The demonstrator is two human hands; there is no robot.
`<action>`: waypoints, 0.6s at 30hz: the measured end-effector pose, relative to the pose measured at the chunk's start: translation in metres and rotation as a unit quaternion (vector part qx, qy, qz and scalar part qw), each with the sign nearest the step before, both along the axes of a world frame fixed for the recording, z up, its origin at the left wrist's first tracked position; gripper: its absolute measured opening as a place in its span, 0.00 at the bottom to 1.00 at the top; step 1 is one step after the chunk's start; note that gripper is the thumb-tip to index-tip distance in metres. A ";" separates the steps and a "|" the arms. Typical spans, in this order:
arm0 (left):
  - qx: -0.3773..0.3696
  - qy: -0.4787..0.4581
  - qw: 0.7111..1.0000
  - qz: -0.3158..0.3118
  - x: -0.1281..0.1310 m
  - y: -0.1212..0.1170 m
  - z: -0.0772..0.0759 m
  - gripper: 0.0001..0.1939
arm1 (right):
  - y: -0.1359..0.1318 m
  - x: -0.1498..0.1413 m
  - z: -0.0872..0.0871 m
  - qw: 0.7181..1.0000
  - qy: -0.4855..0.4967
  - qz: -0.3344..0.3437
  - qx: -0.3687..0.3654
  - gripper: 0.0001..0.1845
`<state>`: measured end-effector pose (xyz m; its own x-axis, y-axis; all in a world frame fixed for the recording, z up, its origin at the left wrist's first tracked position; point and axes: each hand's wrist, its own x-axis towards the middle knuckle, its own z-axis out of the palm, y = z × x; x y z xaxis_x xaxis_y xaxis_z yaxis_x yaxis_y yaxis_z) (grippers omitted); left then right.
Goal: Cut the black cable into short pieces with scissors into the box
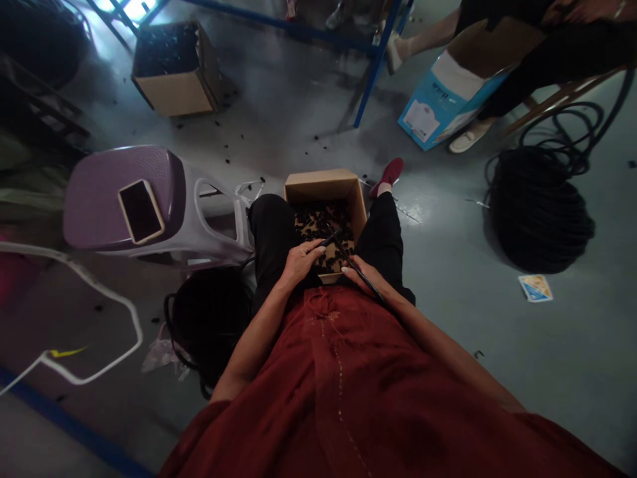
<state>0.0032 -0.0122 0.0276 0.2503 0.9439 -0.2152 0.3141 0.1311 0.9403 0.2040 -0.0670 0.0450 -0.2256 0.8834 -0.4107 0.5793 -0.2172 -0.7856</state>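
Observation:
Over an open cardboard box [360, 202] between my knees, both hands work close together. My left hand [300, 263] is closed around a short black piece of cord [330, 238], its end pointing to the right. My right hand [365, 273] grips a long, thin dark tool [343, 251], which slants from the cord's end back past my wrist. Its exact kind is too dark to make out. The tool's tip lies by the cord's end; whether they touch I cannot tell. Many small black cut pieces [323, 216] lie in the box below.
On my left stand a purple-topped stool [99, 199] with a phone [141, 211] on it and a dark coil [212, 325]. A big black coil of cord [542, 209] lies at right. Ahead are a filled box [174, 93], a blue carton [438, 99] and a seated person [562, 60].

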 end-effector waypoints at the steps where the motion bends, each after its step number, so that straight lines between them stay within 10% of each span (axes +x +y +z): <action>1: 0.001 0.003 1.000 0.000 0.000 0.000 0.000 0.17 | 0.000 0.000 0.000 1.000 -0.001 0.001 0.005 0.20; 18: 0.010 0.031 0.999 -0.024 0.000 -0.001 0.002 0.16 | -0.003 0.005 -0.003 0.998 -0.050 0.026 0.026 0.11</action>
